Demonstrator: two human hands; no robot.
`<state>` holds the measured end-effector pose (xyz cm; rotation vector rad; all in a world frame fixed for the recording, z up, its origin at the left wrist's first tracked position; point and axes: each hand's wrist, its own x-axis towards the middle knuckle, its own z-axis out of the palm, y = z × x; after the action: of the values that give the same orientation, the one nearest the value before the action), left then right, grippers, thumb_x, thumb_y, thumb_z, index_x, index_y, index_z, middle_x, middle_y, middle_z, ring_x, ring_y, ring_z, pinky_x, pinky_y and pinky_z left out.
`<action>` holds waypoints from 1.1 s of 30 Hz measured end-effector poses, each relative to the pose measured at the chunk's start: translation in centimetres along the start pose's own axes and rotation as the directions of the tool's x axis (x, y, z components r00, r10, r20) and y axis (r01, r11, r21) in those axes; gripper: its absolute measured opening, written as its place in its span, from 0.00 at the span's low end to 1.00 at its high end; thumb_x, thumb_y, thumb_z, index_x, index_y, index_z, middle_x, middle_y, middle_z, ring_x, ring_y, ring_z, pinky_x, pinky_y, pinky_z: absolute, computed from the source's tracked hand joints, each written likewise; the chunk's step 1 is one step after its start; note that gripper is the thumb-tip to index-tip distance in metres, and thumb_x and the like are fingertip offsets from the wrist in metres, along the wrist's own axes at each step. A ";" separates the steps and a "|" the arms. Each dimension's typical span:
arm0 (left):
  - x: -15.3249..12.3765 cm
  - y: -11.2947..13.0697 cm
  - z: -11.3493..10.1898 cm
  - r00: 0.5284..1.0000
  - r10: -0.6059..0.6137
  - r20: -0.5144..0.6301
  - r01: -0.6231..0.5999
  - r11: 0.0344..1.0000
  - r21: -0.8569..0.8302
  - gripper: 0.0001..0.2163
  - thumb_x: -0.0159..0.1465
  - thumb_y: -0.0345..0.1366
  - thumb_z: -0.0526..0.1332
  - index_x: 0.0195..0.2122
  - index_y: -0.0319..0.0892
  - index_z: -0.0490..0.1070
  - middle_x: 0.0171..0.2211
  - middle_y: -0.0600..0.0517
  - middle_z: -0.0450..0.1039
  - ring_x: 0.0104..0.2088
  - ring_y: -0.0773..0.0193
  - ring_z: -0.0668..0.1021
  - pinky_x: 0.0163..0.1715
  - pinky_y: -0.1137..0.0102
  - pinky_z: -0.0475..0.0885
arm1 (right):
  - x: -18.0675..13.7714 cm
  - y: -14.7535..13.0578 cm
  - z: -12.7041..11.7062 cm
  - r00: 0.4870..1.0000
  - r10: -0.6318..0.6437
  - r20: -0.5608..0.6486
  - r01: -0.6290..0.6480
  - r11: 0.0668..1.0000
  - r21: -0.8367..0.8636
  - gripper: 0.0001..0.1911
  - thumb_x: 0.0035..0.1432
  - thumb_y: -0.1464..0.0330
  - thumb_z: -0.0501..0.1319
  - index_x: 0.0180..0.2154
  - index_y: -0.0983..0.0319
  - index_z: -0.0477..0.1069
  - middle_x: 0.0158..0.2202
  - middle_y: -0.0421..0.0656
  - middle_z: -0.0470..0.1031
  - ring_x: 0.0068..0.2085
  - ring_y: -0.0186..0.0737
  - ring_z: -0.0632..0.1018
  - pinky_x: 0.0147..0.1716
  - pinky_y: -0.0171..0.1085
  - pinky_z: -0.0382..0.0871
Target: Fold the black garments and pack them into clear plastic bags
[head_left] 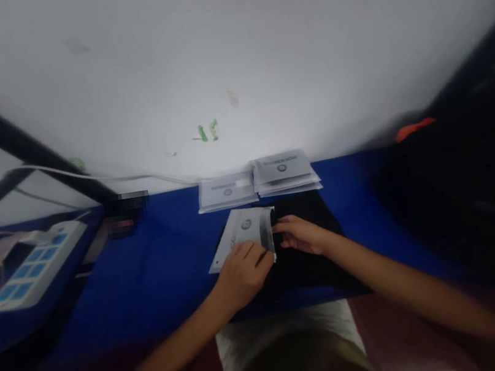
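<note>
A frosted white bag (239, 227) printed with a round logo and lettering lies tilted in front of me. Its right end looks open, with something dark showing just inside. My left hand (246, 271) grips the bag's near edge close to that end, fingers curled over it. At the mouth of the bag is my right hand (302, 234), its fingers bent and pressed together; what they pinch is too dark to make out. Beneath both hands spreads a black flat piece (309, 272), perhaps cloth, on the blue tabletop (151, 286).
Against the wall lie a stack of similar printed bags (283, 169) and, left of it, another printed bag (225, 194). A power strip (39, 266) sits at far left, a white cable (129, 177) running along the wall. A large dark mass (471, 189) occupies the right.
</note>
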<state>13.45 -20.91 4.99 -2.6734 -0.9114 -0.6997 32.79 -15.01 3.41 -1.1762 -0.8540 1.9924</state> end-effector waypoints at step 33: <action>0.1 -0.2 -0.8 0.980 0.049 -0.190 -0.084 0.981 -0.177 0.08 0.66 0.25 0.57 0.42 0.39 0.73 0.31 0.50 0.73 0.35 0.62 0.74 0.37 0.65 0.69 | -2.9 0.7 -0.2 0.905 -0.272 0.327 0.422 0.675 -0.606 0.09 0.58 0.67 0.59 0.30 0.63 0.75 0.24 0.38 0.70 0.26 0.32 0.69 0.27 0.32 0.64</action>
<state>13.12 -21.03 5.69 -2.7220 -0.7380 -1.0436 33.93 -17.69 4.12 -1.0443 -1.8723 1.5256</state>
